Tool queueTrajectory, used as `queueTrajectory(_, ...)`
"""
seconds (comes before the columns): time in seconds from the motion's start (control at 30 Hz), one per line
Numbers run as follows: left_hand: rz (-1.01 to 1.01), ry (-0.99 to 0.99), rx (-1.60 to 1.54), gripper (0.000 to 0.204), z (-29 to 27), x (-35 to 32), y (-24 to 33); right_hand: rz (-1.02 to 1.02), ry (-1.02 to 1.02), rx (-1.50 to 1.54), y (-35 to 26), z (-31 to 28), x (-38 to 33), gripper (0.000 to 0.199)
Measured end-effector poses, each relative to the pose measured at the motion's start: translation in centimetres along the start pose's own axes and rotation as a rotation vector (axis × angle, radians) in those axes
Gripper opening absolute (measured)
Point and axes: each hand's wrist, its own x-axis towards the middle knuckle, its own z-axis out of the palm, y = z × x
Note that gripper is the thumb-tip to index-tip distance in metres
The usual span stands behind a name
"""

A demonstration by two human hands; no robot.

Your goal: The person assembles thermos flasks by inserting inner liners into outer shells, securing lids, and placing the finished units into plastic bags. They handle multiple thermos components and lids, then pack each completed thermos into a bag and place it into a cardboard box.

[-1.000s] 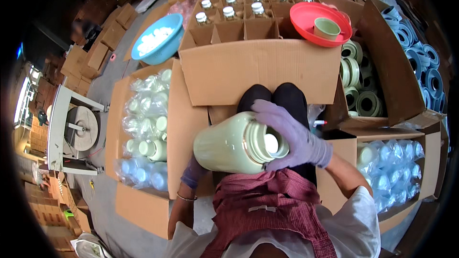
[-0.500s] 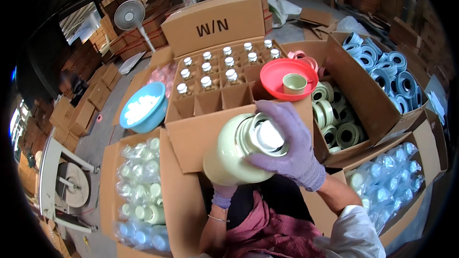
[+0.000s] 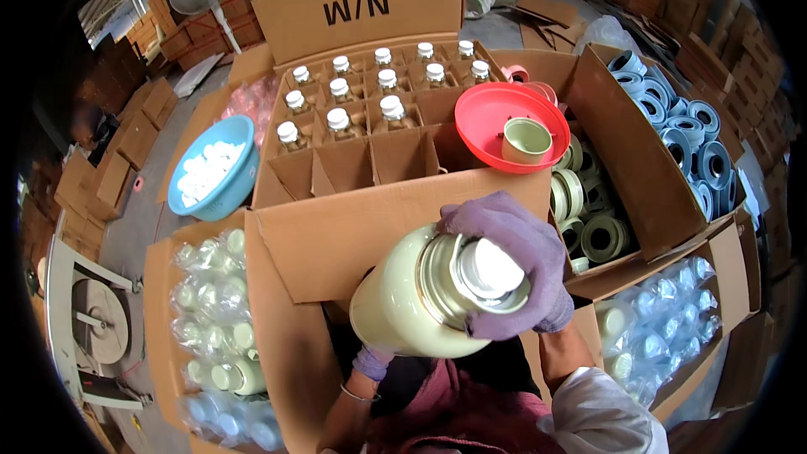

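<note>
A pale green thermos flask (image 3: pixel 395 298) tilts in front of me, its mouth turned toward the upper right. Its neck carries a pale green collar (image 3: pixel 450 282), and a white stopper (image 3: pixel 496 269) shows inside. My right hand (image 3: pixel 538 244), in a lilac glove, is closed round the collar, thumb on the near side and fingers over the far side. Low on the flask's body, my gloved left hand (image 3: pixel 375 359) holds it from below; its fingers are hidden behind the flask. Beyond them, a pale green cup (image 3: pixel 527 141) sits in a red basin (image 3: pixel 481 122).
A divided carton (image 3: pixel 328 219) holds several white-capped bottles. At left stand a blue basin (image 3: pixel 245 181) of white pieces and a box of bagged green and blue flasks (image 3: pixel 214 286). At right are boxes of green rings (image 3: pixel 603 237), blue rings (image 3: pixel 714 160) and bagged blue items (image 3: pixel 660 319).
The view has shifted, with the boxes sitting further left. My right hand has turned slightly about the collar and hides more of its right side. Both hands keep hold of the flask.
</note>
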Motion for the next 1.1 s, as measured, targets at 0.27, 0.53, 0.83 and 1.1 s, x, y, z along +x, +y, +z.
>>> queueTrajectory(0.27,0.062,-0.027,0.089,0.055,0.1,2.4,2.9,-0.076,-0.085,-0.009,-1.8,-0.4,-2.4,0.078)
queueTrajectory(0.53,0.268,-0.273,0.594,0.053,-4.7,5.1,15.9,0.131,0.042,-0.019,-1.9,-1.3,-11.1,0.104)
queueTrajectory(0.83,0.406,-0.686,1.07,0.042,1.4,0.7,21.3,0.129,-0.229,-0.152,3.2,-2.3,-15.8,0.05)
queueTrajectory(1.1,0.743,-0.895,0.925,0.069,5.5,0.6,14.8,0.09,-1.074,0.324,9.7,3.4,-8.0,0.068)
